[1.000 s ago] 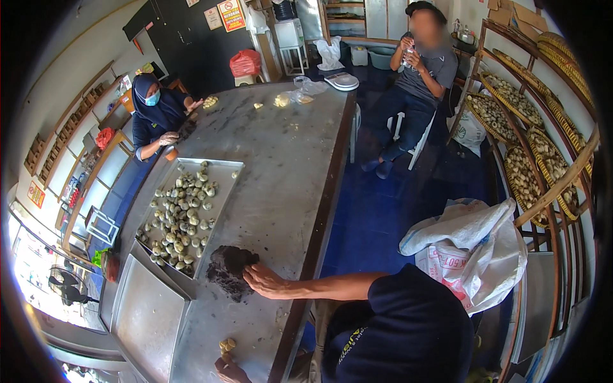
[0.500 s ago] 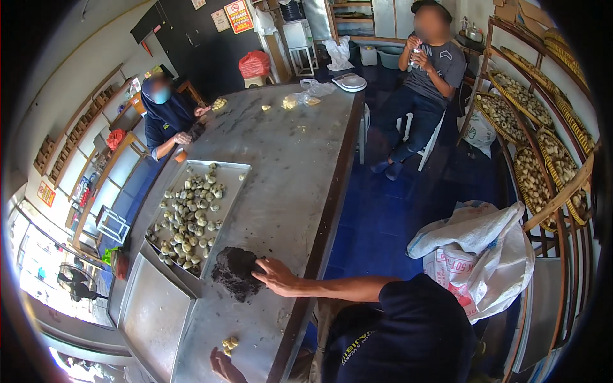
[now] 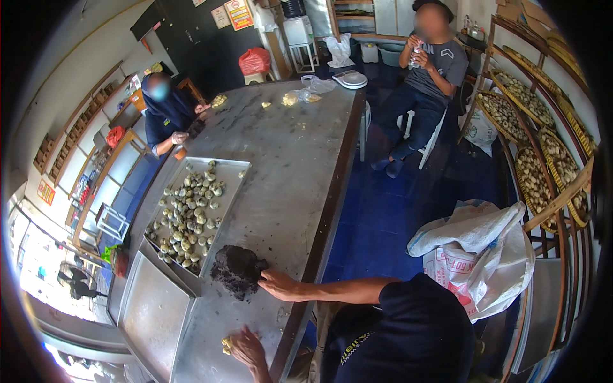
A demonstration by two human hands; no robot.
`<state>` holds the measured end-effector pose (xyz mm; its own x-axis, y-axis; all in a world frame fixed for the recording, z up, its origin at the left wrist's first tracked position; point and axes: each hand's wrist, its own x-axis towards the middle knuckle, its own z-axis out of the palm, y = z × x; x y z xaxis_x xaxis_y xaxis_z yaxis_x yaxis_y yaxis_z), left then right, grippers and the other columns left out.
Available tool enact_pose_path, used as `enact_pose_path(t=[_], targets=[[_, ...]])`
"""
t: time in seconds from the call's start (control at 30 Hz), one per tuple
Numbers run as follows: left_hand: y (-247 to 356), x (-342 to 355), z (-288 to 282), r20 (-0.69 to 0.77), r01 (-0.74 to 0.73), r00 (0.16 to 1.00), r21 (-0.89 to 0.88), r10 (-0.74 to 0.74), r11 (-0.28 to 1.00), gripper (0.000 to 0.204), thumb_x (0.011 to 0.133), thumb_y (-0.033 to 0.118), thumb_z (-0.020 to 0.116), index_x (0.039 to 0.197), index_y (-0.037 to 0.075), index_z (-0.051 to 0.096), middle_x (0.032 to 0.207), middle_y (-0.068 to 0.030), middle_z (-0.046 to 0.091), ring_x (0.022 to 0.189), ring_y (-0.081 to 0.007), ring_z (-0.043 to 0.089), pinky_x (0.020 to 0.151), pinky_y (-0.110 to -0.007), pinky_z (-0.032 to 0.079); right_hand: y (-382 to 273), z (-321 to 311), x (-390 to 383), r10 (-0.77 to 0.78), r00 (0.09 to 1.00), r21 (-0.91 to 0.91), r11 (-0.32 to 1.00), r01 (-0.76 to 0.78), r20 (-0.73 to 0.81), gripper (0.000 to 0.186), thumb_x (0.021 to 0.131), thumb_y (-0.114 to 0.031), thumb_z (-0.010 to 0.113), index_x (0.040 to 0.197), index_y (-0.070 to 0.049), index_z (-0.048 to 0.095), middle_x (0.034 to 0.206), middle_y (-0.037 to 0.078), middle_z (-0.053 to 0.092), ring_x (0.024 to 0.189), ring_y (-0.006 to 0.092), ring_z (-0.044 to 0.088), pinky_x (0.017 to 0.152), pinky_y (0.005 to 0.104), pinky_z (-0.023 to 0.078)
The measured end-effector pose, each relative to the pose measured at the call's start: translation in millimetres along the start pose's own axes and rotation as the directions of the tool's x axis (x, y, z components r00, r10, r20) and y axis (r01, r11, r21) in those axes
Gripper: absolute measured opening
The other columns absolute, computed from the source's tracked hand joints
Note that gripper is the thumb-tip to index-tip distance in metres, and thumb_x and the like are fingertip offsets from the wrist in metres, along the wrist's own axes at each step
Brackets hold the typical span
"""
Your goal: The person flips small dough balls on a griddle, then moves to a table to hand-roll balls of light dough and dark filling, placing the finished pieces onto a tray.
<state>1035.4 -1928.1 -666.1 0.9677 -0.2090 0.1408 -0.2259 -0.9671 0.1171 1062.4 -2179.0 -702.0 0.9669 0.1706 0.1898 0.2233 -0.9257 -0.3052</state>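
Note:
My right hand [image 3: 281,285] is closed at the edge of a dark, crumbly dough-like mound [image 3: 235,273] on the metal table [image 3: 287,169]. A dark clump shows at its fingertips. Lower down, my left hand [image 3: 248,350] hovers over or rests on the table, its fingers stretched out and slightly blurred. Small yellow dough pieces [image 3: 227,345] lie right beside its fingers, partly covered by them. Beyond the mound, a shallow metal tray [image 3: 233,191] holds many small round pale balls with dark patches.
Left of my hands lies another metal tray [image 3: 153,313]. A co-worker [image 3: 167,112] handles dark material at the table's far left; another person [image 3: 434,70] sits at the far right. A white sack [image 3: 479,255] and a rack of woven trays [image 3: 536,179] stand to the right.
My left hand has moved up and to the right, alongside the yellow pieces. My right hand has drawn back slightly to the right, with a dark clump now at its fingertips.

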Motion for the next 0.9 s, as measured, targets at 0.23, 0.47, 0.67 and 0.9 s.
enact_pose_path(t=[0.23, 0.47, 0.67, 0.9], targets=[[9, 51, 32, -0.236, -0.060, 0.970, 0.029, 0.065, 0.998, 0.028, 0.087, 0.027, 0.056, 0.099, 0.002, 0.055, 0.106, -0.0168, 0.051, 0.103, -0.0350, 0.046, 0.089, -0.050, 0.033, 15, -8, -4, 0.025, 0.954, 0.342, 0.936, 0.083, -0.300, 0.021, 0.082, -0.007, 0.061, 0.101, 0.003, 0.059, 0.107, 0.022, 0.050, 0.099, 0.0367, 0.053, 0.082, 0.0443, 0.046], [8, 54, 26, -0.176, -0.454, 0.877, 0.001, 0.447, 0.891, 0.027, 0.080, 0.019, 0.055, 0.100, 0.001, 0.056, 0.109, -0.0168, 0.050, 0.105, -0.0341, 0.045, 0.094, -0.049, 0.032, -14, 10, 1, 0.250, 0.854, 0.254, 0.956, -0.144, -0.457, 0.033, 0.081, -0.009, 0.067, 0.111, 0.001, 0.061, 0.115, 0.029, 0.047, 0.103, 0.0442, 0.050, 0.085, 0.0515, 0.043], [10, 44, 27, -0.416, -0.291, 0.844, 0.178, 0.340, 0.940, 0.011, 0.087, 0.017, 0.052, 0.085, 0.006, 0.051, 0.092, -0.0115, 0.050, 0.093, -0.0316, 0.048, 0.082, -0.047, 0.034, 11, -4, 2, 0.244, 0.920, 0.282, 0.946, -0.157, -0.306, 0.020, 0.080, -0.011, 0.067, 0.088, 0.003, 0.055, 0.099, 0.027, 0.054, 0.094, 0.0383, 0.055, 0.079, 0.0485, 0.043], [13, 25, 41, -0.214, -0.027, 0.976, 0.104, 0.048, 0.994, 0.022, 0.091, 0.023, 0.050, 0.101, 0.004, 0.053, 0.106, -0.0147, 0.051, 0.104, -0.0331, 0.046, 0.086, -0.049, 0.034, 25, -24, -6, 0.253, 0.966, 0.444, 0.872, -0.206, -0.050, 0.023, 0.081, -0.015, 0.070, 0.097, 0.001, 0.066, 0.107, 0.024, 0.051, 0.097, 0.0357, 0.055, 0.083, 0.0446, 0.045]])
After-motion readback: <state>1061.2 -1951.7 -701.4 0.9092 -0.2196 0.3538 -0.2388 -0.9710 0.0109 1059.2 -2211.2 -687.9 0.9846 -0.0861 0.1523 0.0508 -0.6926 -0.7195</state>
